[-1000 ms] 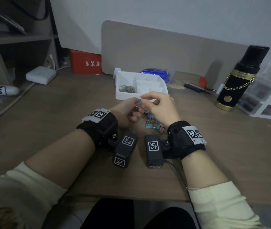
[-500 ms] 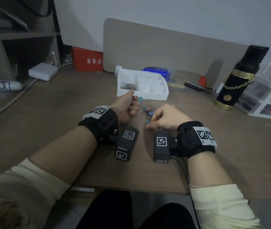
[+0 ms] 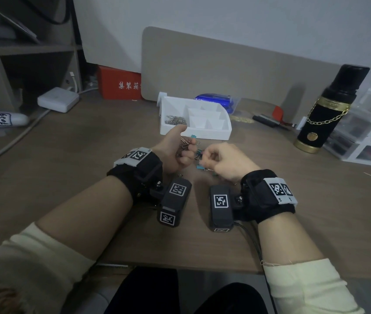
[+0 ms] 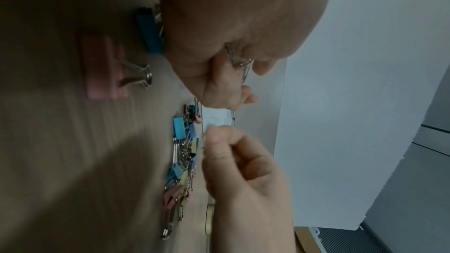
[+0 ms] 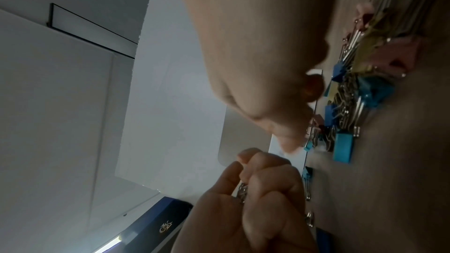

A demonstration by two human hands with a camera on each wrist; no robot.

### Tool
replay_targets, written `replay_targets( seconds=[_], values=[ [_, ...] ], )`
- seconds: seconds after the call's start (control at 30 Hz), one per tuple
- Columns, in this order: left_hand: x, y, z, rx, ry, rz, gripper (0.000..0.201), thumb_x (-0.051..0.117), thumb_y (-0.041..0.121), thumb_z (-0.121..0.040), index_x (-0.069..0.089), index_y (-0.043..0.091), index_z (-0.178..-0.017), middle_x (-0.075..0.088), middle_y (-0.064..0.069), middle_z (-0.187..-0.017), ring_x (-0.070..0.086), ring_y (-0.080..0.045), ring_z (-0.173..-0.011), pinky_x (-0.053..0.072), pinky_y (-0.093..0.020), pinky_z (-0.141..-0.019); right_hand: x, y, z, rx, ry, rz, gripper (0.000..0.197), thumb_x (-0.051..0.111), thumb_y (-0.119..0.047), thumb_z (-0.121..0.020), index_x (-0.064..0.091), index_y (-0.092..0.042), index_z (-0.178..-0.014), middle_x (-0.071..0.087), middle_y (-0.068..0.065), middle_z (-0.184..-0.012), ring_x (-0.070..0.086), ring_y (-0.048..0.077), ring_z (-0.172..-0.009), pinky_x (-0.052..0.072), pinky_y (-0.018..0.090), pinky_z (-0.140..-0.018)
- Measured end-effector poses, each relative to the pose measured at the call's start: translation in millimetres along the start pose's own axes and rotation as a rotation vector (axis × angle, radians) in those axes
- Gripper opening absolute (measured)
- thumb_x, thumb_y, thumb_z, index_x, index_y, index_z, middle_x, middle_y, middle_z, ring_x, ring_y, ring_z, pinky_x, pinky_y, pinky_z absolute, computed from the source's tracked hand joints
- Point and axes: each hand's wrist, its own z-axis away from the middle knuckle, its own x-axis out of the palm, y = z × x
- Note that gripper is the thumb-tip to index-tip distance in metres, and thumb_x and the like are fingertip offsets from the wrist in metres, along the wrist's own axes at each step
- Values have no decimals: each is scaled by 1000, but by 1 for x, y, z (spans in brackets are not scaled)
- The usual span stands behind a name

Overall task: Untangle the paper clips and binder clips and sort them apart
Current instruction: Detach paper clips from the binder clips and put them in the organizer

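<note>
Taking the white tray (image 3: 194, 132) on the desk (image 3: 66, 177) as the landmark: far to its left lie a white power adapter (image 3: 57, 102) and a red box (image 3: 120, 83). The tray's left compartment holds loose paper clips (image 3: 175, 120). Just in front of the tray, the left hand (image 3: 175, 150) curls its fingers round a bunch of paper clips (image 3: 184, 142). Beside it, in front of the tray, the right hand (image 3: 225, 162) hovers over the tangle of binder clips (image 3: 200, 158), fingers curled; whether they pinch anything cannot be told. Far right of the tray stands a black flask (image 3: 329, 109).
</note>
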Motion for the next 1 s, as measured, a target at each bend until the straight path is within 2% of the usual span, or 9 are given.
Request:
replay_targets(
  seconds=[0.1, 0.2, 0.37, 0.47, 0.53, 0.63, 0.73, 0.87, 1.0],
  values=[
    [1, 0, 1, -35, -1, 8, 48, 31, 49, -96, 44, 14, -66, 38, 3, -47, 23, -5, -30, 13, -14, -25, -1, -1, -4, -24, 339, -100, 15, 59, -19, -92, 62, -8, -82, 60, 1, -75, 48, 4, -59, 39, 7, -52],
    [2, -3, 2, -64, -24, -58, 51, 28, 49, -98, 46, 12, -67, 41, 3, -47, 23, -4, -29, 13, -13, -25, 1, -5, -7, -82, 553, -261, 16, 60, -20, -91, 62, -10, -79, 63, 4, -75, 48, 2, -56, 37, 7, -53],
    [1, -6, -5, -62, -98, -126, 43, 30, 41, -98, 49, 14, -71, 43, 0, -52, 25, -5, -32, 17, -12, -25, 8, -11, -6, -121, 378, -394, 8, 64, -15, -87, 69, -15, -80, 67, 3, -69, 61, 7, -58, 53, 24, -66],
    [1, -5, -4, 3, -31, -79, 38, 35, 34, -98, 46, 15, -67, 39, 4, -48, 23, -4, -31, 14, -13, -25, 7, -8, -8, -152, 476, -323, 11, 61, -14, -89, 72, -15, -91, 67, -5, -84, 54, -7, -63, 43, 10, -64],
    [1, -4, -4, 52, 17, -35, 36, 35, 29, -98, 41, 17, -65, 35, 7, -45, 20, -3, -28, 11, -13, -26, 7, -5, -10, -107, 486, -265, 11, 61, -17, -89, 71, -14, -93, 62, -5, -85, 49, -5, -61, 38, 11, -60],
    [-1, -2, -7, 95, 58, 36, 35, 33, 26, -98, 36, 18, -64, 33, 7, -42, 19, -4, -27, 10, -14, -26, 11, 2, -11, 36, 196, -137, 20, 74, -30, -80, 69, -15, -93, 57, -4, -82, 49, 5, -63, 39, 15, -49],
    [-1, -1, -7, 91, 62, 52, 36, 33, 27, -99, 36, 18, -64, 32, 7, -43, 19, -4, -27, 10, -14, -26, 13, 8, -13, 71, 23, -5, 30, 80, -33, -73, 71, -15, -95, 62, -1, -88, 54, 11, -77, 39, 13, -57],
    [-1, -2, -6, 81, 47, 57, 37, 33, 28, -99, 36, 18, -64, 32, 6, -45, 19, -4, -27, 10, -14, -26, 14, 11, -17, 80, 39, -83, 9, 74, -15, -79, 73, -13, -88, 70, 9, -88, 51, 7, -59, 37, 6, -41],
    [-2, -2, -8, 92, 56, 82, 36, 33, 28, -99, 37, 17, -65, 34, 6, -43, 20, -5, -27, 12, -14, -25, 14, 10, -17, 80, 147, -179, 5, 69, -11, -84, 73, -11, -87, 62, 1, -77, 48, 9, -56, 36, 11, -34]
  ],
)
